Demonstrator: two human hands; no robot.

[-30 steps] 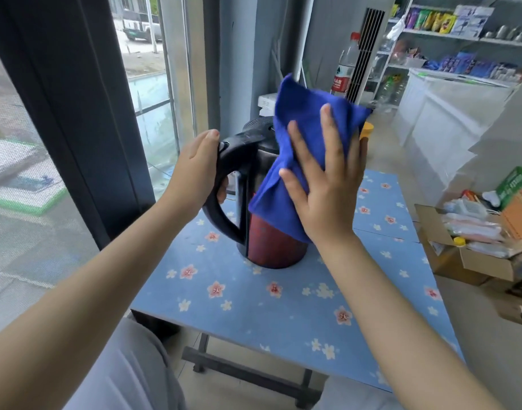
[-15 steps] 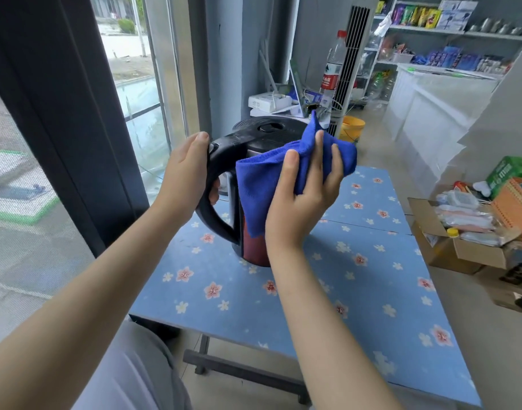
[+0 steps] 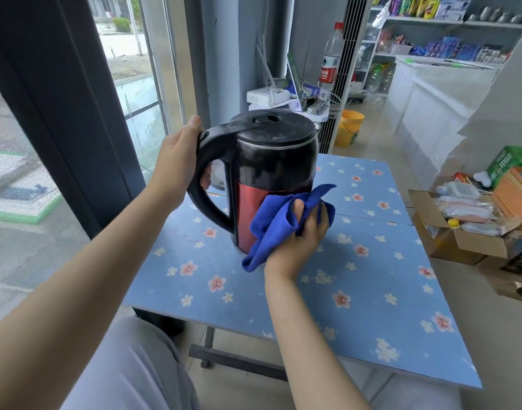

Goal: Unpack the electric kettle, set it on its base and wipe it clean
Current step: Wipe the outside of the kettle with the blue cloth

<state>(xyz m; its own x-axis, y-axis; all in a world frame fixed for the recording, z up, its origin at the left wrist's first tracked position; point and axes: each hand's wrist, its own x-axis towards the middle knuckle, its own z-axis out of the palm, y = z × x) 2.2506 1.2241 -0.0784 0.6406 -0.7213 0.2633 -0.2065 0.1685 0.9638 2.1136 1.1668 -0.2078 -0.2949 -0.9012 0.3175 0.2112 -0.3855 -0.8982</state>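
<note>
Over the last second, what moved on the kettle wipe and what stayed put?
The right hand carried the blue cloth down the kettle, from over the lid and upper side to the lower red part, and went from flat fingers to bunching the cloth. The black lid, covered before, now shows. Unchanged: the left hand grips the handle, kettle upright over the floral table.

near half of table [image 3: 357, 306]: bare, open to reach | far right corner: bare | centre: kettle [image 3: 271, 173] blocks, both hands on it | left: window frame [image 3: 61, 99] close beside table edge | right, off table: cardboard box [image 3: 461, 241] on floor
</note>
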